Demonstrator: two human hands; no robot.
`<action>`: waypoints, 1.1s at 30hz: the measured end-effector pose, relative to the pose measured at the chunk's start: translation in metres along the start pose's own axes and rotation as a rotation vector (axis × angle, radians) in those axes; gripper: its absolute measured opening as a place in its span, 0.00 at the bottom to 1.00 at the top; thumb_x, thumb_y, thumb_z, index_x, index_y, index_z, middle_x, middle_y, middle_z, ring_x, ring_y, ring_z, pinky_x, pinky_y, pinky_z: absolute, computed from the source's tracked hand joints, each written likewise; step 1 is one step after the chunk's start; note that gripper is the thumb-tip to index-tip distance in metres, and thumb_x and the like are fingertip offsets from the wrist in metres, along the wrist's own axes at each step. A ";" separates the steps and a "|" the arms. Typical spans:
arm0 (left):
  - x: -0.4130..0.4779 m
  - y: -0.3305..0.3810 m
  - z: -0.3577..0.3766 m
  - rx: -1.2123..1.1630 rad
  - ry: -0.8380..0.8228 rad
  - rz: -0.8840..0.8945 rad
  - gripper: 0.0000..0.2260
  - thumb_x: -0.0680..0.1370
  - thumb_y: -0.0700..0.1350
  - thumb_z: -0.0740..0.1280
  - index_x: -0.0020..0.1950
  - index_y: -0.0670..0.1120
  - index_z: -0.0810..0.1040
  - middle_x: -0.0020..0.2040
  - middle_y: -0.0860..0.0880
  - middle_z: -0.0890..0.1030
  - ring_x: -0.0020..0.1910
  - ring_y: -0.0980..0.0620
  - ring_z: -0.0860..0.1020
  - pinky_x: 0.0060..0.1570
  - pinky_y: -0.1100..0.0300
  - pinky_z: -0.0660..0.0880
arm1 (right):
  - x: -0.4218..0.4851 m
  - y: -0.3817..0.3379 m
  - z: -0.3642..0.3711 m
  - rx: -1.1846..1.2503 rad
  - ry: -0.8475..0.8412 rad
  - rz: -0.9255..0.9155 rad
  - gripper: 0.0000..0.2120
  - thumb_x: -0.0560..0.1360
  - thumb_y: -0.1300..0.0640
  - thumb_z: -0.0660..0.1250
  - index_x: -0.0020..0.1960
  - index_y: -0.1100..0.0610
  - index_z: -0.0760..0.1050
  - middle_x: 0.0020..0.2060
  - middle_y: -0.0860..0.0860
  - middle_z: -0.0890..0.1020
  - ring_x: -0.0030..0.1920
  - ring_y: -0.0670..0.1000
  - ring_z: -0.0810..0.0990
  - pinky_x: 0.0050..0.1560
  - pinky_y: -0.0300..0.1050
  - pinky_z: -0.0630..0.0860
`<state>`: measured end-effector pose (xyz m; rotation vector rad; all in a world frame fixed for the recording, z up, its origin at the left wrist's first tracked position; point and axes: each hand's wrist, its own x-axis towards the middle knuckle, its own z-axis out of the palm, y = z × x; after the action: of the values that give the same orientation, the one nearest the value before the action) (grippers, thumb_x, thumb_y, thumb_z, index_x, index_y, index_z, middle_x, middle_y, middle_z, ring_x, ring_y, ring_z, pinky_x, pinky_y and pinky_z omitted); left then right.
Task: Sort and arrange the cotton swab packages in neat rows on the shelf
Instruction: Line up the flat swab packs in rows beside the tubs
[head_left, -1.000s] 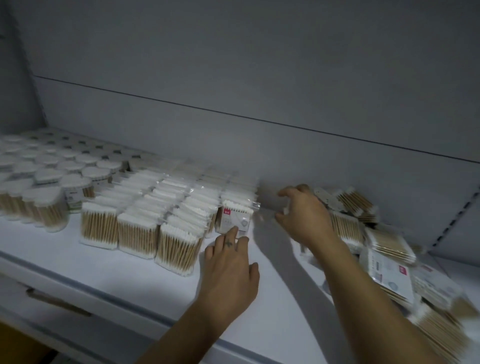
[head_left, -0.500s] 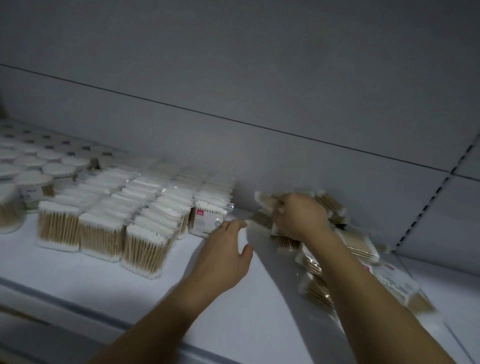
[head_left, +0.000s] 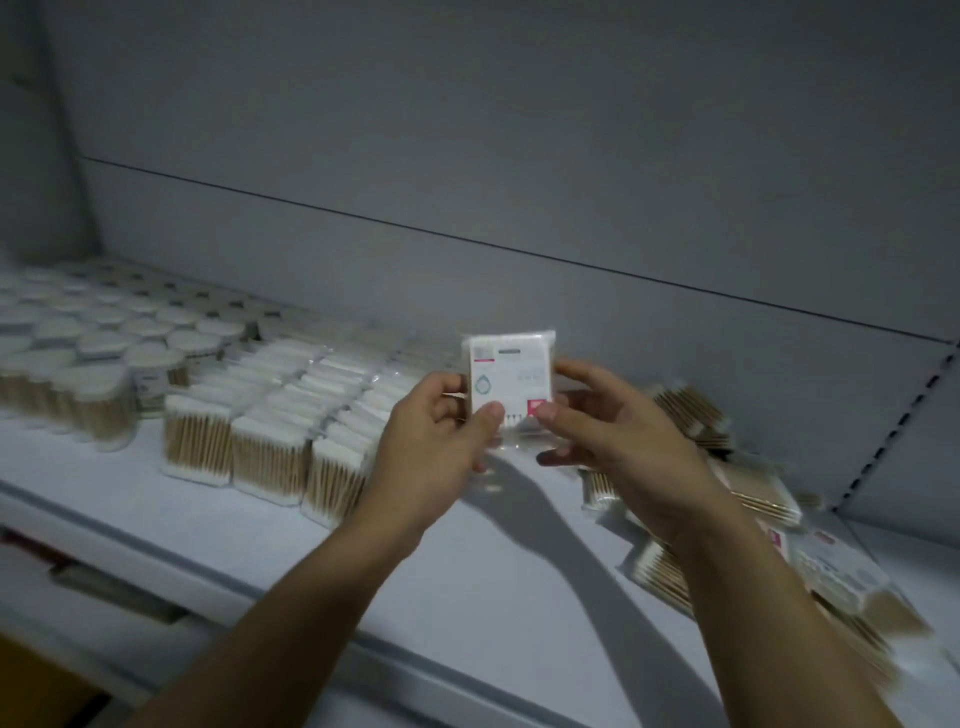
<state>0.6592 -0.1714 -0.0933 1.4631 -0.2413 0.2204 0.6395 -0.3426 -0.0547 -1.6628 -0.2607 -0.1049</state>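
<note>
1. The left hand (head_left: 434, 441) pinches the pack (head_left: 511, 371) at its lower left, with the thumb on the printed face and the fingers curled round the left edge.
2. The right hand (head_left: 621, 431) grips the other side the same way, thumb on the lower right corner by the pink mark and fingers wrapped round the right edge. Neither hand holds anything else.
3. The pack is upright, with its long axis vertical and its label facing the camera. It is held clear above the shelf (head_left: 467, 582), over the bare strip between the two groups of stock.
4. To the left are the rows (head_left: 270, 415), where the packs stand on end with white tips up, touching one another. The near right end of the rows is partly hidden behind the left hand.
5. To the right is the heap (head_left: 737, 478), with packs lying flat and skewed, some overlapping.
6. Further left, beyond the rows, are round tubs (head_left: 93, 358), blurred.
7. The move probably turns on this: the open slot lies left of and below the pack, at the right edge of the rows. The left hand is nearer to it, so it likely guides the pack in. The pack already stands upright like its neighbours, though I cannot tell whether its face is turned as theirs are.
8. One risk is that the pack knocks the end row over while it is being set down.
</note>
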 end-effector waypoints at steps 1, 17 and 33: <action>-0.001 0.004 -0.001 -0.060 0.006 -0.031 0.09 0.77 0.41 0.70 0.55 0.47 0.76 0.48 0.51 0.85 0.45 0.47 0.84 0.43 0.45 0.81 | -0.001 0.000 0.008 0.018 0.016 -0.014 0.24 0.67 0.55 0.75 0.62 0.49 0.76 0.50 0.55 0.84 0.50 0.55 0.84 0.46 0.48 0.81; 0.016 0.022 -0.100 1.163 -0.035 0.342 0.14 0.77 0.56 0.64 0.61 0.55 0.76 0.62 0.53 0.77 0.65 0.50 0.66 0.62 0.51 0.62 | 0.063 0.020 0.054 -1.237 -0.065 -0.065 0.14 0.74 0.55 0.71 0.59 0.52 0.80 0.50 0.50 0.78 0.47 0.49 0.76 0.45 0.41 0.69; 0.047 0.000 -0.085 1.079 -0.349 0.557 0.12 0.78 0.57 0.61 0.58 0.55 0.76 0.56 0.54 0.78 0.59 0.50 0.70 0.57 0.54 0.60 | 0.014 0.035 0.056 -1.413 0.254 -0.102 0.23 0.72 0.54 0.72 0.65 0.53 0.75 0.62 0.52 0.76 0.61 0.56 0.73 0.60 0.51 0.69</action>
<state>0.7061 -0.0871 -0.0871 2.4829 -0.9183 0.6067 0.6566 -0.2884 -0.0912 -2.9914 -0.0425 -0.6959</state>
